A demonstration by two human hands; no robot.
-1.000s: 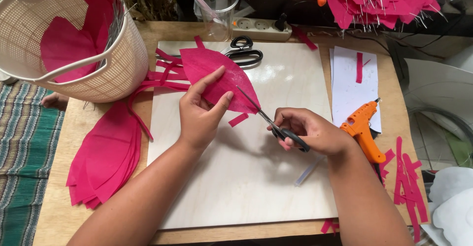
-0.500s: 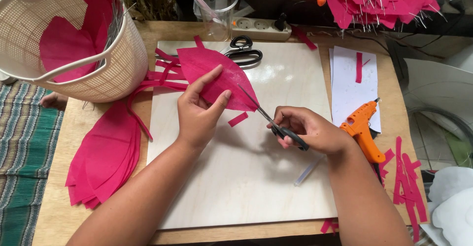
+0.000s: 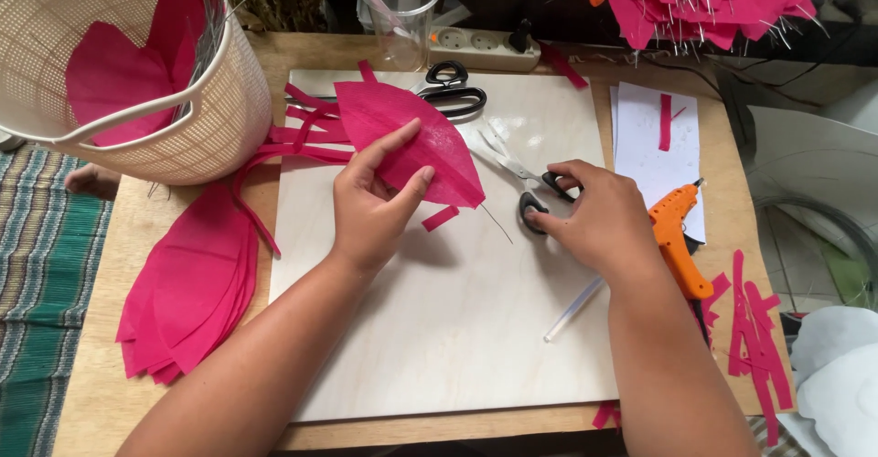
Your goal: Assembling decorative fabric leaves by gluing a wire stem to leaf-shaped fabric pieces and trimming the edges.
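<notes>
Pinching the petal (image 3: 412, 141) w/ left hand (image 3: 370, 205), right hand (image 3: 594, 219) rests loosely on scissors (image 3: 526, 178) just right, blades pointing up-left toward it.

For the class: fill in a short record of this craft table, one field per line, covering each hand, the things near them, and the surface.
left hand: left hand holds up a pink leaf-shaped sheet
right hand: right hand rests on small scissors lying open on the board
surface: pale wooden board
near right hand: orange glue gun, clear glue stick
near left hand: pink offcut strip, large black scissors
left side: stack of pink sheets, cream basket
</notes>
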